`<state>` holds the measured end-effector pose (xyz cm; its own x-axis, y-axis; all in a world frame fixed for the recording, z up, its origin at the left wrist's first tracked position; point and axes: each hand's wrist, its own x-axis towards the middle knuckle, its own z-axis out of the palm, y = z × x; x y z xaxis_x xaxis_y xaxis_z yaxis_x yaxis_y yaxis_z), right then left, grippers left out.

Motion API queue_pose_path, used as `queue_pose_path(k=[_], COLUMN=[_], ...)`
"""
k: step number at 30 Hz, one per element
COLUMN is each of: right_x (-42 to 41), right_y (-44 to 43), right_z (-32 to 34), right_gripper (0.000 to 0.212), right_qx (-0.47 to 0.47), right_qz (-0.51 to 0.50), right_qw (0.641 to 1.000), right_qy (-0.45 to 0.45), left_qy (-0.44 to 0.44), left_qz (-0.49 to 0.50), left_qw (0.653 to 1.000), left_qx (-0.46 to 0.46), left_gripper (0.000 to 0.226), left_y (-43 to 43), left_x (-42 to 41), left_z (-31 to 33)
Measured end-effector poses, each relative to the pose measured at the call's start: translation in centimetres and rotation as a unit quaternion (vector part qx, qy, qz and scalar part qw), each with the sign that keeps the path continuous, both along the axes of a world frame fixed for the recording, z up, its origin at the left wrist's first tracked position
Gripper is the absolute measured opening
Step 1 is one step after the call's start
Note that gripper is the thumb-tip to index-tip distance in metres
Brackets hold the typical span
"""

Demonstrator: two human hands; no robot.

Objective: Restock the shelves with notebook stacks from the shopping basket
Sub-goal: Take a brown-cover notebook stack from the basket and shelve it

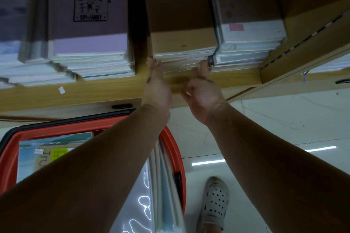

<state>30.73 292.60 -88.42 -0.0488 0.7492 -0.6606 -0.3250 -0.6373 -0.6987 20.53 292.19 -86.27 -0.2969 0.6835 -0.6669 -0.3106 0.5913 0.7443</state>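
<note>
Both arms reach forward to a wooden shelf (pixel 106 91). The left hand (pixel 157 83) has its fingers stretched out nearly straight, the tips touching the lower left front corner of a brown notebook stack (pixel 181 43). The right hand (pixel 203 92) is loosely spread. 1 or 2 of its fingers are raised against the lower right front corner of the same stack, and the rest are relaxed and hold nothing. Neither hand wraps around the stack.

The stack sits on the shelf directly ahead of the fingertips and is wrapped in clear plastic that shines along its front edge between the 2 hands. Left of the left hand, past a narrow gap, is a purple stack (pixel 89 24) with a dark printed emblem on the top cover. Further left is 1 more pile (pixel 17 24), blurred. Just right of the right hand a grey-brown stack (pixel 250 32) with a pink label presses close against the brown one. A small white sticker (pixel 61 90) is on the shelf edge, left of the left hand.

Below the left forearm stands a red shopping basket (pixel 8 159) that holds more wrapped notebook packs (pixel 140 204). 1 stands on edge along the basket's right side. Under the right forearm is pale tiled floor (pixel 284 119), with a grey perforated shoe (pixel 216 200) near the basket.
</note>
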Motion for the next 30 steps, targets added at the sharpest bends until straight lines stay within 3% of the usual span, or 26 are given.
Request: queue_pose_path(k=[2,4,7,13,17,23,30], right_x=[0.3,0.6,1.0,1.2,2.9,3.4,1.7], right_y=[-0.3,-0.3,-0.3,-0.4,-0.1,0.0,-0.8], right_z=[-0.7,-1.1,-1.4,-1.2,-1.9,-2.4,-0.5], right_gripper=[0.082,0.081,0.085,0.094,0.090,0.094,0.090], right_qx=[0.007,0.019,0.021,0.040,0.048,0.061,0.055], right_qz=[-0.020,-0.030,-0.034,0.017,0.041,0.065,0.041], right_qw=[1.000,0.999,0.999,0.999,0.998,0.996,0.997], right_qy=[-0.009,-0.011,-0.015,-0.005,-0.002,0.000,-0.044], left_qy=[0.050,0.070,0.046,0.021,0.025,0.125,0.087], left_qz=[0.021,0.030,0.014,0.009,0.053,-0.026,-0.091], left_qw=[0.999,0.997,0.999,0.999,0.997,0.989,0.990], left_qx=[0.001,0.002,0.013,0.046,0.041,0.078,0.070], left_gripper=[0.037,0.046,0.059,0.065,0.058,0.051,0.062], left_y=[0.3,1.0,2.6,3.8,4.2,4.4,4.3], left_x=[-1.2,-2.1,-1.8,-1.4,-0.7,0.0,-2.1], left_z=[-0.2,-0.3,-0.9,-1.5,-1.6,-2.7,-1.1])
